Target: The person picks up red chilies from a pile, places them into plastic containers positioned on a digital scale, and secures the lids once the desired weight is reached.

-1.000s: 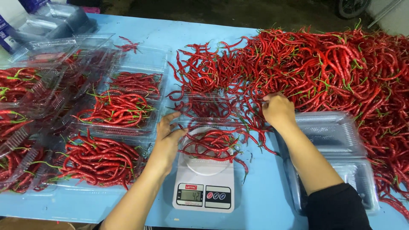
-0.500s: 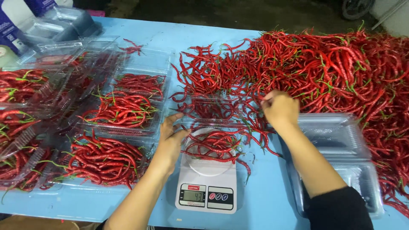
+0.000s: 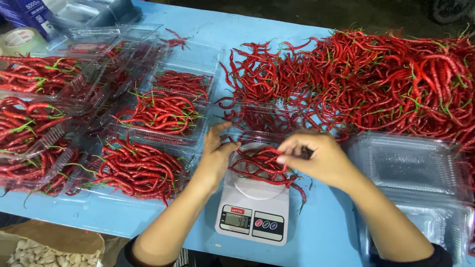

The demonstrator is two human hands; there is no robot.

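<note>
A white digital kitchen scale [image 3: 252, 217] stands near the front edge of the blue table [image 3: 321, 242]. On it sits a clear plastic tray [image 3: 247, 143] partly filled with red chilies [image 3: 260, 165]. My left hand [image 3: 215, 153] rests with spread fingers against the tray's left rim. My right hand [image 3: 316, 158] hovers over the tray's right side, its fingertips pinched on a red chili. Behind them a large heap of loose red chilies [image 3: 376, 84] covers the right half of the table.
Several clear trays filled with chilies [image 3: 143, 168] lie to the left, some with open lids. Empty clear trays [image 3: 405, 163] are stacked at the right. A tape roll [image 3: 17, 42] and a blue box [image 3: 29, 12] sit at the far left; a cardboard box [image 3: 34, 249] stands below the table edge.
My right hand has left the loose heap and come down and left over the tray on the scale. My left hand stays at the tray's left rim.
</note>
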